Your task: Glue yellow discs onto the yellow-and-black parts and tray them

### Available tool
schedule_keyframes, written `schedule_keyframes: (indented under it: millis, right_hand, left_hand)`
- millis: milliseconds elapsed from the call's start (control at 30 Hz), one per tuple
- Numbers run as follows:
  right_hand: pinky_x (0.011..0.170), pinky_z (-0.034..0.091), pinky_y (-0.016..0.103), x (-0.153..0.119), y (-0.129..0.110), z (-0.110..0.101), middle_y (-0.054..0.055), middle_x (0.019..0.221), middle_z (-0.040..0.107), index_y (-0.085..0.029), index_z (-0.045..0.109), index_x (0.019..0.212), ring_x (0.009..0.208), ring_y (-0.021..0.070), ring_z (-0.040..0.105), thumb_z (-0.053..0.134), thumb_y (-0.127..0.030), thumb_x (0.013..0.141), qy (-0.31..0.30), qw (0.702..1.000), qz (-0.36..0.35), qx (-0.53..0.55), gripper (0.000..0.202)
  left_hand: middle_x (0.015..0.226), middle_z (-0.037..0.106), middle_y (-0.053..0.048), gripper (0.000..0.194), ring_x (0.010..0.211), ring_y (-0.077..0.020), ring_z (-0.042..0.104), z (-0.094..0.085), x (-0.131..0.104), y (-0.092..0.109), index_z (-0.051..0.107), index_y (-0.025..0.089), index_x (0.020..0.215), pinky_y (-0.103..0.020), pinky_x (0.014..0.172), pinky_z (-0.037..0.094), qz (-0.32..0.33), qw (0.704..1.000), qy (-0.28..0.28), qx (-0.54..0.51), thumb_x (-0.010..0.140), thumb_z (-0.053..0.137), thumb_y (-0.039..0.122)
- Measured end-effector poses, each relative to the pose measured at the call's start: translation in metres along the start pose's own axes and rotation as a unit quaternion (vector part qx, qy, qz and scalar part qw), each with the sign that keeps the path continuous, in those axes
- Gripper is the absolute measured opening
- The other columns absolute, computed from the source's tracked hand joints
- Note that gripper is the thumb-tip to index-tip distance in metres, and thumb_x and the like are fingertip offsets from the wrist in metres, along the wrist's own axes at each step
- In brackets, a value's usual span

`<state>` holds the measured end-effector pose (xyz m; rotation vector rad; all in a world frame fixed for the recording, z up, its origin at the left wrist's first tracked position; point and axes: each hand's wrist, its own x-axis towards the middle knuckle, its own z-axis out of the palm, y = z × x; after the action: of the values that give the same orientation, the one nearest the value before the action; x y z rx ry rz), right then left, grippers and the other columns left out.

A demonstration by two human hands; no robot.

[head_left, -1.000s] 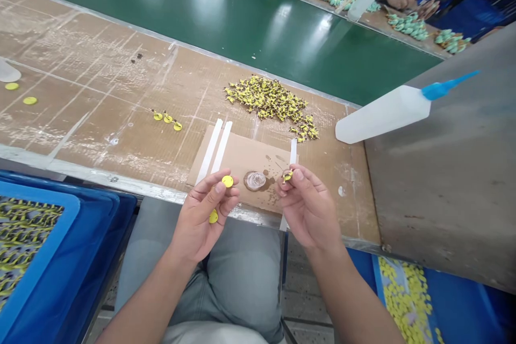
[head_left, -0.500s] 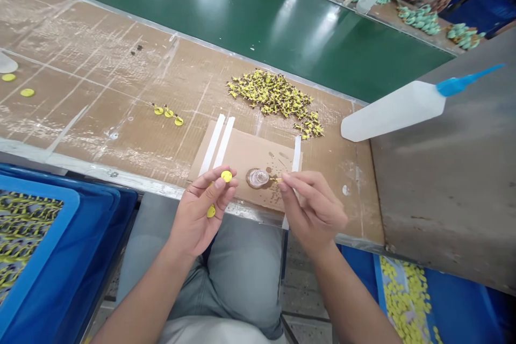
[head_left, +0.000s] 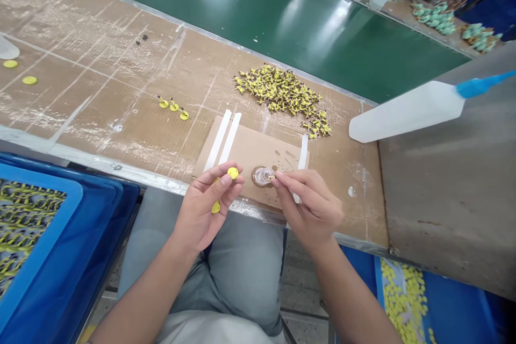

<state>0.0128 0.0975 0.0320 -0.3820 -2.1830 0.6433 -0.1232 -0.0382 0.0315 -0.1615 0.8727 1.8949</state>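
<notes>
Near bench (head_left: 100, 129) front edge, left hand (head_left: 201, 209) holds yellow discs (head_left: 233, 173), right hand (head_left: 310, 207) tiny piece (head_left: 273, 177); touching clear blob (head_left: 262, 176) could smear grip.

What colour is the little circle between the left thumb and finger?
The disc is yellow, seen best in the head view.

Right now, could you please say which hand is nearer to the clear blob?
The right hand is nearer, at the right edge of the clear blob; the left hand is farther, to its left.
</notes>
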Motion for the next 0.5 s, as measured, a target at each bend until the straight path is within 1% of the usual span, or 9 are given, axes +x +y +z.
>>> schedule_keyframes:
  millis: [133,367,500]
  right_hand:
    - [0.067,0.056,0.035,0.002,-0.0015,0.0004,0.004,0.089,0.073,-0.026,0.07,0.107,0.079,0.0177,0.066,0.071,0.004,0.071,0.006,1.0,-0.002,0.004,0.047]
    - [0.068,0.057,0.034,0.0024,-0.0007,0.0016,0.003,0.089,0.072,-0.029,0.07,0.108,0.08,0.018,0.067,0.071,0.0,0.074,-0.013,1.0,0.004,-0.011,0.045]
    - [0.068,0.057,0.035,0.0026,0.0003,0.0017,0.003,0.09,0.072,-0.029,0.07,0.109,0.081,0.0184,0.067,0.071,0.0,0.073,-0.027,1.0,0.0,-0.016,0.047]
  left_hand:
    - [0.104,0.074,-0.003,0.02,0.087,-0.0087,0.071,-0.0001,-0.0005,0.0011,0.074,0.018,0.101,-0.012,0.082,0.055,-0.003,1.0,-0.004,-0.001,0.082,0.069,0.012]
    - [0.103,0.074,-0.002,0.02,0.088,-0.0085,0.071,-0.0009,0.0002,0.0023,0.075,0.018,0.1,-0.012,0.082,0.055,-0.007,1.0,-0.009,-0.006,0.082,0.069,0.012]
    - [0.103,0.074,-0.001,0.02,0.088,-0.0085,0.071,-0.0018,0.0002,0.0023,0.075,0.018,0.1,-0.012,0.083,0.055,-0.006,1.0,-0.017,-0.007,0.083,0.069,0.012]
